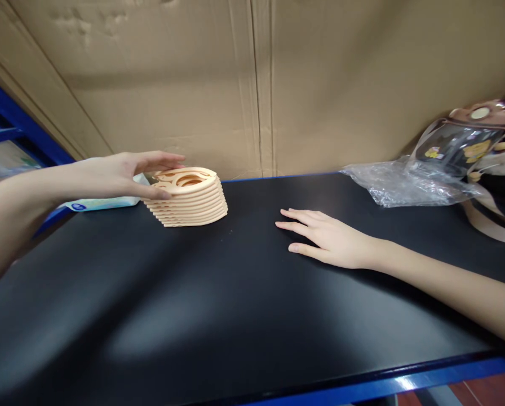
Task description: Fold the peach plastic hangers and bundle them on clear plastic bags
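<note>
Behind your table point(235, 316), big brown cardboard point(185, 113) stands like a wall. The table is black with a blue edge. A crinkly clear bag point(404, 183) lies at the far right, by a see-through bottle point(455, 141) with little cartoon stickers. Your right hand point(324, 239) lies flat, fingers spread, holding nothing. Your left hand point(125, 176) is at the top of the cream stack point(193, 206), thumb on its near side; you can't tell if it grips. The stack sits far left of the middle, near a soft pack point(104, 203). The pack's blue label point(78, 207) is too small to read.
</note>
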A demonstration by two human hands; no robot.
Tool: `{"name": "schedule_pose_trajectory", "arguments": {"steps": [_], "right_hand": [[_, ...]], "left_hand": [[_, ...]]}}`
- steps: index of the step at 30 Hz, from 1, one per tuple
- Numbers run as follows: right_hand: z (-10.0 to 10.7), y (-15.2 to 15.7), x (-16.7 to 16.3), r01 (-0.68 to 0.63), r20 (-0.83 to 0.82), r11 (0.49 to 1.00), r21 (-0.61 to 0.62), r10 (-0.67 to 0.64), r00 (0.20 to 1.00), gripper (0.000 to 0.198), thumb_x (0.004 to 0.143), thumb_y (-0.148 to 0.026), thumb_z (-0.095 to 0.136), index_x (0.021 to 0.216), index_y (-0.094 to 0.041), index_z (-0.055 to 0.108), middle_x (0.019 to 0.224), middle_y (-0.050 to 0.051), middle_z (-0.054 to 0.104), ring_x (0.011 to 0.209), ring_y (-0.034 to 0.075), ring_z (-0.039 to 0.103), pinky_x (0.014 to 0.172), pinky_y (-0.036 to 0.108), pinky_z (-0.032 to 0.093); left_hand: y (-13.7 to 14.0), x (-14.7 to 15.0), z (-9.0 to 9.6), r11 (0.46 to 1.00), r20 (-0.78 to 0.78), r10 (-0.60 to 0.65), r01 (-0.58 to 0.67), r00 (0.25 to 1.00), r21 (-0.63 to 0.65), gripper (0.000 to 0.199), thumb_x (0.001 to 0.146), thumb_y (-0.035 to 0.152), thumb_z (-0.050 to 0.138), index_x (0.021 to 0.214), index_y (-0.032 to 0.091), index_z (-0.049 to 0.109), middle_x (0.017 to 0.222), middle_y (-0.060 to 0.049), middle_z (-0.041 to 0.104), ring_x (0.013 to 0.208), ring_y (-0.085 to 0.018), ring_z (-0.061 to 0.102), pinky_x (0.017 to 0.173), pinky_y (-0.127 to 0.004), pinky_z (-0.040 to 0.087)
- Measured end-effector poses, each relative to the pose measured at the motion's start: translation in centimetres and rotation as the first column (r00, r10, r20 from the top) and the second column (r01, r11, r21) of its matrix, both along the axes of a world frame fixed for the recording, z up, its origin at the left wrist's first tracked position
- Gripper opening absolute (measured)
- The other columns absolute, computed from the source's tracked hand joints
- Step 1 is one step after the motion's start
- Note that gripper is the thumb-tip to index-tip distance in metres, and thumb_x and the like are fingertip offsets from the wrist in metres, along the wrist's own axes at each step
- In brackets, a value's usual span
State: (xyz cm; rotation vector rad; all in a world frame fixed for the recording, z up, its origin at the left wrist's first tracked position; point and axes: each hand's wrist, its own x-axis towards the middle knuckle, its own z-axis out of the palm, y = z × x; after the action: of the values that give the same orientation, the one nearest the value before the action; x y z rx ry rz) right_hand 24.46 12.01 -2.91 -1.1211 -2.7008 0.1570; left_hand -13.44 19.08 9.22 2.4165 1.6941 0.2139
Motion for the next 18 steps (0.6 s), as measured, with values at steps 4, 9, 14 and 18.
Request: {"name": "schedule_pose_trajectory", "arguments": {"steps": [4, 9, 14, 18], "right_hand": [[0.06, -0.03, -0.04, 0.003, -0.007, 1.0, -0.007, -0.003, 1.0, 0.06, 0.096, -0.056, 0.034, 0.143, -0.02, 0.045, 0.153, 0.014, 0.035, 0.141, 0.03, 0.033, 0.113, 0.054, 0.028], [0.07, -0.02, -0.1, 0.0, -0.009, 1.0, -0.003, 0.0, 1.0, 0.06, 0.096, -0.056, 0.034, 0.143, -0.02, 0.045, 0.153, 0.014, 0.035, 0.141, 0.03, 0.033, 0.113, 0.054, 0.028], [0.11, -0.06, -0.12, 0.006, 0.026, 1.0, 0.005, -0.006, 1.0, 0.062, 0.097, -0.057, 0.031, 0.144, -0.02, 0.043, 0.154, 0.013, 0.034, 0.141, 0.029, 0.032, 0.114, 0.052, 0.028], [0.08, -0.05, -0.08, 0.007, 0.017, 1.0, 0.002, -0.007, 1.0, 0.062, 0.096, -0.057, 0.032, 0.144, -0.02, 0.044, 0.154, 0.014, 0.034, 0.141, 0.03, 0.032, 0.114, 0.053, 0.028]], "left_hand": [[0.05, 0.02, -0.34, 0.998, 0.015, -0.041, 0.04, 0.999, 0.049, 0.099, 0.06, 0.084, 0.058, 0.14, 0.027, 0.043, 0.141, -0.003, 0.053, 0.123, -0.029, 0.052, 0.106, -0.053, 0.034], [0.25, -0.16, -0.53, 0.997, -0.044, -0.046, 0.048, 0.998, 0.056, 0.097, 0.063, 0.084, 0.054, 0.142, 0.027, 0.042, 0.142, -0.003, 0.053, 0.122, -0.03, 0.053, 0.105, -0.053, 0.035], [0.32, -0.5, -0.5, 0.997, -0.095, -0.047, 0.053, 0.994, 0.063, 0.089, 0.07, 0.079, 0.054, 0.143, 0.03, 0.039, 0.143, -0.001, 0.051, 0.122, -0.028, 0.053, 0.104, -0.054, 0.036], [0.23, -0.39, -0.41, 0.997, -0.092, -0.041, 0.047, 0.995, 0.064, 0.087, 0.07, 0.079, 0.054, 0.142, 0.031, 0.041, 0.142, 0.0, 0.052, 0.122, -0.028, 0.053, 0.104, -0.054, 0.036]]}}
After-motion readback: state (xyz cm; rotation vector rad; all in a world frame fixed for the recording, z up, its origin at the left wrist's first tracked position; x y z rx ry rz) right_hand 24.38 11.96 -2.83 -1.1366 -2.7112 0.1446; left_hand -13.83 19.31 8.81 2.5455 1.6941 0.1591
